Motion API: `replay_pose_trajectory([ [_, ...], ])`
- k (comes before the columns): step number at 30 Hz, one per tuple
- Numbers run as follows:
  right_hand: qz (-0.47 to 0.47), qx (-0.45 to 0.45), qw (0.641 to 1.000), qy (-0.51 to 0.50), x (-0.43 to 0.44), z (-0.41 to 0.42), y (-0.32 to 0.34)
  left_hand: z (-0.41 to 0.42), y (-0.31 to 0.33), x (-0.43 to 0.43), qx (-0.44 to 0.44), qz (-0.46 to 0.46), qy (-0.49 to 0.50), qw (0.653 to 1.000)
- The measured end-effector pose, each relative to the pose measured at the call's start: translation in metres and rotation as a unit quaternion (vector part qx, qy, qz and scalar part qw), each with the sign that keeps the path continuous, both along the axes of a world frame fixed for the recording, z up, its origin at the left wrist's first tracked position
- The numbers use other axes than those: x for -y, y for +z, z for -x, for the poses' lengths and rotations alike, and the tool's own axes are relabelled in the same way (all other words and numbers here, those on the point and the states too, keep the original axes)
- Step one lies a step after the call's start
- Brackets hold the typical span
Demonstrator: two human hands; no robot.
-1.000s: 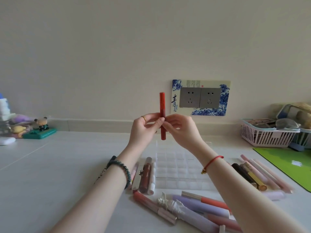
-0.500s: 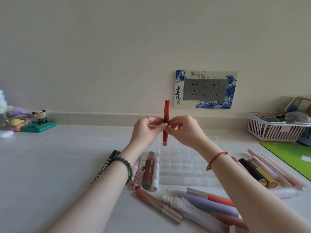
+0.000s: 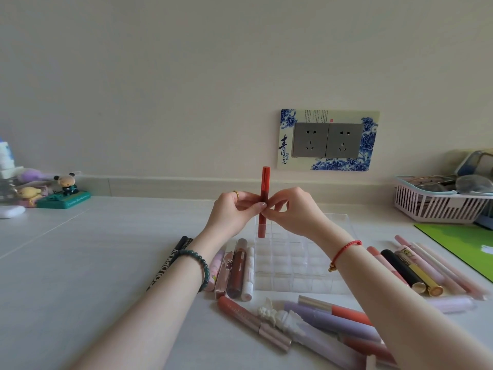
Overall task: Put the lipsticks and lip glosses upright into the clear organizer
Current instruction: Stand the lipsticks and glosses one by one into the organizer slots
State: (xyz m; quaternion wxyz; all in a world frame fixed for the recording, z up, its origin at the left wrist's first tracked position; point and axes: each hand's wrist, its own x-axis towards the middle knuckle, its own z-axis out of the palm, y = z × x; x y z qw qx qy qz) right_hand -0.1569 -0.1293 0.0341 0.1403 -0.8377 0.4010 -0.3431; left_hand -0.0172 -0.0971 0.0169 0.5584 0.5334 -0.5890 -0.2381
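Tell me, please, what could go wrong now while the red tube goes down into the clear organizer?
The red tube is pinched mid-length by both hands, left hand and right hand; its lower end may catch a divider of the clear organizer and tilt. The cells are hard to see. A forearm may also brush the tubes lying nearby.

red tube [image 3: 264, 188] middle: behind fingertips [image 3: 260, 206] | organizer [image 3: 344, 220] near-right corner: under forearm | basket [image 3: 437, 206] contents: perhaps glasses, blurred

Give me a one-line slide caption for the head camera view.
Both hands, left and right, hold a red lip gloss upright over the clear organizer, with other tubes lying around it.
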Motion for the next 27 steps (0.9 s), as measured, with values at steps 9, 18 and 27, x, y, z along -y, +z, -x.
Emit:
replay_pose_trajectory([
  [9, 0.001, -0.009, 1.0, 0.001, -0.0018, 0.0026, 0.0035, 0.0013, 0.0004, -0.0006, 0.01, 0.002, -0.004, 1.0],
  [18, -0.01, -0.012, 1.0, 0.0, -0.0029, 0.0023, 0.0035, 0.0005, 0.0012, -0.0017, 0.011, -0.003, -0.005, 1.0],
  [27, -0.012, -0.013, 1.0, -0.016, 0.0004, 0.0075, 0.005, -0.0045, 0.0048, -0.0062, 0.025, -0.005, 0.022, 0.999],
])
